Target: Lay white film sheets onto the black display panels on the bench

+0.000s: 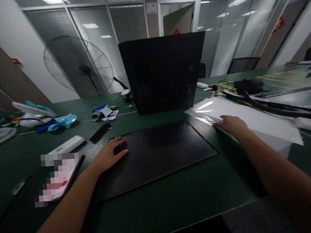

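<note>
My left hand (111, 153) lies palm down on the left end of a flat, dark rectangular panel (160, 151), its fingers stretched out and holding nothing. The panel rests on the green tabletop in front of me. Further right, my right hand (231, 123) has its fingers closed at the near left edge of a clear plastic sheet (206, 110). That sheet is shiny and lies over or beside a large white sheet (263, 120); where one ends and the other begins, I cannot tell. Behind the panel stands a large black board (165, 73), upright and leaning slightly.
Left of the panel are a black box cutter (100, 133), a white bar-shaped device (66, 146), a pixelated phone-like item (61, 178) and a pen (19, 186). Light-blue plastic pieces (63, 121) lie farther left. Black straps (273, 104) lie at the right. A large fan (85, 69) stands beyond.
</note>
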{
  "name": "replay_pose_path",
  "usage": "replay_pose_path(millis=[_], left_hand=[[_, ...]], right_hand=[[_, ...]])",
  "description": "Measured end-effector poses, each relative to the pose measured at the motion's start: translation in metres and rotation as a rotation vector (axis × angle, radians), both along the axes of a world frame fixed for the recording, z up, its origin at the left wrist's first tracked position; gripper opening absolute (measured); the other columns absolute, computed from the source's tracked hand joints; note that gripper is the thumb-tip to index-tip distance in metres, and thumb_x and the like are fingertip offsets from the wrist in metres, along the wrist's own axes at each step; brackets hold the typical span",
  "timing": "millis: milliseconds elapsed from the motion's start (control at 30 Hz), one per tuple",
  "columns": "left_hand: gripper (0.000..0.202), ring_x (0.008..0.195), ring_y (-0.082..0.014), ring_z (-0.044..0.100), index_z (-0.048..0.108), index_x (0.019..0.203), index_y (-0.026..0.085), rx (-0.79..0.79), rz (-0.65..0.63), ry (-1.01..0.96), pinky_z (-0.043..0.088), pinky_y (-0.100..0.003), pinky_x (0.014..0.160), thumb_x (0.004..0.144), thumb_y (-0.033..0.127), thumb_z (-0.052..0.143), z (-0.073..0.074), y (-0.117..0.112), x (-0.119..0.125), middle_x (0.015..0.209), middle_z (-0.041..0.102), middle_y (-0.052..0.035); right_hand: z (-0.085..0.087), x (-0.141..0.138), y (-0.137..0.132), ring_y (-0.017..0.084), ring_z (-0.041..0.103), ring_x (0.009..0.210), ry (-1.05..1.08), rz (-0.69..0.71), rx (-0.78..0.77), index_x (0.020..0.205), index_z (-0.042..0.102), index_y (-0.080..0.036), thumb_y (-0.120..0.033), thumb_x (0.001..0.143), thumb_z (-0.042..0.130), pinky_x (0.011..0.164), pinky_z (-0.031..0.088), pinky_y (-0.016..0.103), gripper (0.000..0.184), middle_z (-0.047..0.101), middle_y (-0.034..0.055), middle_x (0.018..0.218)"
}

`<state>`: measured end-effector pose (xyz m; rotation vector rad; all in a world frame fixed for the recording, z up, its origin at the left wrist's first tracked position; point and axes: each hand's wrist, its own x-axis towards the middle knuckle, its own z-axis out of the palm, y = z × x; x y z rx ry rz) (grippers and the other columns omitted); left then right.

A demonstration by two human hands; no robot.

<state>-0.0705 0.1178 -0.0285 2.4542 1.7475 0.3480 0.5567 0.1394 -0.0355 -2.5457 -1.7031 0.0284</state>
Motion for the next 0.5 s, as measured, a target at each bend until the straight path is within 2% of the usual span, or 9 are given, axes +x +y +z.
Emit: replay_pose_path(millis=[100,233,300,400,500], left_hand=[[0.07,0.148,-0.0297,0.047,0.061,0.144,0.024,0.041,0.019,-0.067,0.035,-0.048,0.123,0.089,0.067,0.055,-0.004,0.001,-0.002,0.161,0.05,-0.0107],[0.065,0.145,-0.0293,0.052,0.063,0.142,0.026,0.054,0.035,-0.117,0.039,-0.046,0.121,0.09,0.065,0.057,-0.007,0.002,-0.004,0.16,0.051,-0.0088],[0.064,0.144,-0.0291,0.053,0.064,0.14,0.025,0.065,0.034,-0.131,0.039,-0.046,0.121,0.09,0.064,0.058,-0.007,0.002,-0.005,0.16,0.052,-0.0093],[0.064,0.143,-0.0285,0.053,0.064,0.139,0.023,0.08,0.027,-0.147,0.037,-0.046,0.123,0.089,0.062,0.06,-0.007,0.003,-0.005,0.159,0.053,-0.0107],[0.063,0.143,-0.0287,0.054,0.064,0.139,0.023,0.083,0.03,-0.156,0.037,-0.047,0.123,0.089,0.061,0.061,-0.007,0.003,-0.007,0.159,0.053,-0.0106]], right_hand=[[-0.002,-0.01,-0.001,0.044,0.055,0.131,-0.031,0.054,0.032,0.147,0.058,-0.016,-0.072,0.09,0.046,0.104,0.047,0.06,0.08,0.059,0.0231,0.144],[-0.007,-0.015,0.001,0.052,0.038,0.143,-0.003,-0.029,0.02,0.154,0.049,-0.015,-0.084,0.087,0.034,0.105,0.036,0.078,0.097,0.041,0.0275,0.159],[-0.007,-0.018,0.002,0.053,0.041,0.141,0.043,-0.033,-0.029,0.152,0.051,-0.018,-0.085,0.088,0.03,0.102,0.036,0.08,0.095,0.043,0.0264,0.158],[0.0,-0.025,-0.002,0.049,0.056,0.128,0.048,-0.035,-0.06,0.145,0.059,-0.019,-0.078,0.092,0.035,0.097,0.047,0.069,0.083,0.056,0.0256,0.146],[0.016,-0.032,-0.011,0.045,0.065,0.116,0.018,-0.065,-0.067,0.135,0.067,-0.013,-0.064,0.097,0.039,0.091,0.052,0.058,0.069,0.063,0.029,0.134]])
